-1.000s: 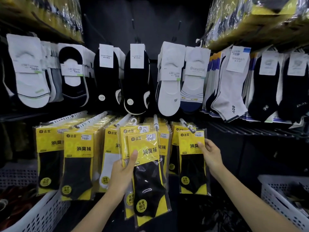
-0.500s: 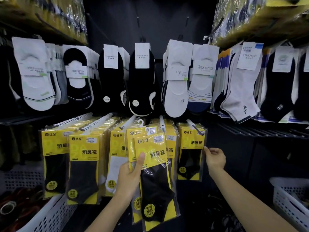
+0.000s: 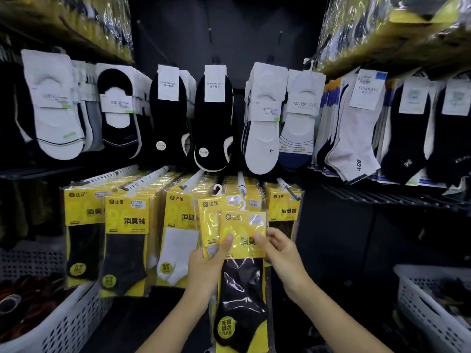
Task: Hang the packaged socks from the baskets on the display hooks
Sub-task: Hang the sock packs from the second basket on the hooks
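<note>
Hooks (image 3: 145,178), sock packs (image 3: 127,225), dark wall (image 3: 229,34); white baskets (image 3: 420,301) below.

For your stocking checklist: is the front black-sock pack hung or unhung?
Unhung: left hand and right hand hold the pack below the hooks.

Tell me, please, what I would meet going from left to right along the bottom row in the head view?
left white basket → leftmost hanging pack → grey-sock pack → white-sock pack → held black-sock pack → rightmost hanging pack → right white basket
</note>
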